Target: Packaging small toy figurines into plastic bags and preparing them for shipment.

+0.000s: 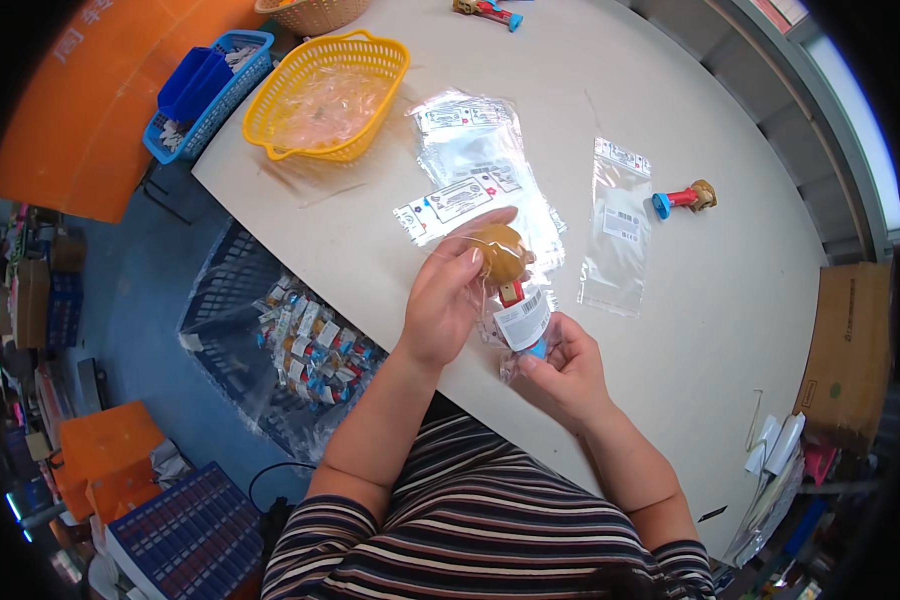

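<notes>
A toy figure [502, 252] with a round golden-brown head and a red and blue body is inside a clear plastic bag [523, 320] bearing a white barcode label. My left hand [444, 305] grips the head end, its thumb over the brown part. Lower down, the fingers of my right hand [573, 376] pinch the bag around the blue end. Beyond my hands lies a pile of flat clear bags [470, 145] with printed headers. To the right, a single flat bag [618, 235] rests beside an unbagged figure [688, 199].
On the table's far left stands a yellow basket [395, 75] holding clear film. A light-blue basket [255, 75] is beyond it. Below the table's left edge, a dark-blue crate [205, 290] contains several bagged figures. Another figure [488, 11] lies at the far edge. Right: a cardboard box [845, 350].
</notes>
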Action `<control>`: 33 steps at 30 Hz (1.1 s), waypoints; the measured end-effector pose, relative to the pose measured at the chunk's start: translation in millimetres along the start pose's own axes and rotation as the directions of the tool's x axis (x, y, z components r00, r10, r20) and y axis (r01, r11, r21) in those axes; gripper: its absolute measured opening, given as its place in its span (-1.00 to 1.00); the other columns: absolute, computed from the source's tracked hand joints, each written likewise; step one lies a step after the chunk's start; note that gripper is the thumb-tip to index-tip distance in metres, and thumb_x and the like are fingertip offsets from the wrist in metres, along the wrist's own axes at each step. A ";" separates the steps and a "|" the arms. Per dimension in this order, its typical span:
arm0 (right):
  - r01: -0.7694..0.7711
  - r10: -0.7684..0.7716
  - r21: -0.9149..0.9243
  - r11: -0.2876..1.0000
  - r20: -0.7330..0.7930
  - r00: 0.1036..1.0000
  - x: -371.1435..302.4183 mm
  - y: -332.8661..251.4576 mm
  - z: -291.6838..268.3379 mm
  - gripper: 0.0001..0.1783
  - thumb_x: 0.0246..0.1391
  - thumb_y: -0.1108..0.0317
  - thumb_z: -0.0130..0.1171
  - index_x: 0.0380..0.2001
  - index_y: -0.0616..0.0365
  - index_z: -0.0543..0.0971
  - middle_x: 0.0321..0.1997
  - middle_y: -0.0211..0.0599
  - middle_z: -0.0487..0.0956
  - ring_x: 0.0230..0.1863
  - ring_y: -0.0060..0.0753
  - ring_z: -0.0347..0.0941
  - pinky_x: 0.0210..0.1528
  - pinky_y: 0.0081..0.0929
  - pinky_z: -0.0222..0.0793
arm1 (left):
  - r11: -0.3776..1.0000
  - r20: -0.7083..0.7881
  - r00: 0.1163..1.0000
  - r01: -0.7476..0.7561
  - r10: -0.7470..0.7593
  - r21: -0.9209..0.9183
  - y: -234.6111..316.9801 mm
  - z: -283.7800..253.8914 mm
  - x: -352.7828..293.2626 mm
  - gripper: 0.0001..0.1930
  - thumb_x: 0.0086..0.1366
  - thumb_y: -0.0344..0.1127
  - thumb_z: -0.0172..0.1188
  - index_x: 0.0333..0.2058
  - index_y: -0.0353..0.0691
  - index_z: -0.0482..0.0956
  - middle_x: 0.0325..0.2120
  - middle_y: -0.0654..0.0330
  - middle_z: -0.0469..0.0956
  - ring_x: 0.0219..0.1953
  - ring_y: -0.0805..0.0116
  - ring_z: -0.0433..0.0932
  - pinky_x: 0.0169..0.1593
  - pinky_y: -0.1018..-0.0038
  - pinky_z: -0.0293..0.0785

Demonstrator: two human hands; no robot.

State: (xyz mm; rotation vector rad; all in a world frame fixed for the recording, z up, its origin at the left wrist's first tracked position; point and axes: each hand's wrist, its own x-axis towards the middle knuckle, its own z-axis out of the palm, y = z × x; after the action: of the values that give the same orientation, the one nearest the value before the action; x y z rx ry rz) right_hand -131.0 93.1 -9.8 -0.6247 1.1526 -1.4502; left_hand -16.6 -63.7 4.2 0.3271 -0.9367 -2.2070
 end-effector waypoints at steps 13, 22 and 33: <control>0.093 -0.092 0.036 0.995 -0.033 0.995 -0.8 -1.1 -1.4 -0.53 0.10 0.61 0.22 0.08 0.33 0.37 0.01 -0.21 0.54 -0.01 -0.45 0.53 0.07 -0.44 0.47 | 0.981 0.140 0.984 -0.081 0.106 -0.175 -16.3 -18.0 -4.2 -0.55 0.48 -0.15 -0.02 0.25 -0.16 0.26 0.08 -0.03 0.44 0.18 -0.03 0.45 0.27 -0.18 0.34; 0.264 -0.291 -0.254 0.930 -0.074 0.954 -2.4 10.5 -6.4 -0.51 0.03 0.57 0.33 0.03 0.34 0.41 -0.03 -0.20 0.56 0.01 -0.47 0.52 0.10 -0.46 0.44 | 0.983 0.121 0.983 -0.122 0.139 -0.139 -16.2 -15.0 -4.7 -0.56 0.45 -0.22 0.03 0.25 -0.12 0.28 0.15 0.00 0.38 0.28 -0.08 0.35 0.32 -0.18 0.27; 0.249 -0.273 -0.133 0.959 -0.210 0.939 7.1 2.5 -0.4 -0.31 0.02 0.63 0.32 0.19 0.25 0.24 0.07 -0.13 0.50 0.07 -0.34 0.53 0.14 -0.40 0.48 | 1.000 -0.231 0.973 -0.024 0.022 -0.004 -11.5 -7.8 -2.8 -0.59 0.49 -0.34 -0.14 0.24 -0.35 0.30 0.20 -0.26 0.36 0.20 -0.16 0.44 0.22 0.06 0.44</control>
State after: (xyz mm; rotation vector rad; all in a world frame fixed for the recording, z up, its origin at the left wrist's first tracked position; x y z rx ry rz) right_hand -132.0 86.8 -13.8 -0.7203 1.3704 -1.7309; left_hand -16.7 -60.2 -9.5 0.5543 -0.8009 -2.0963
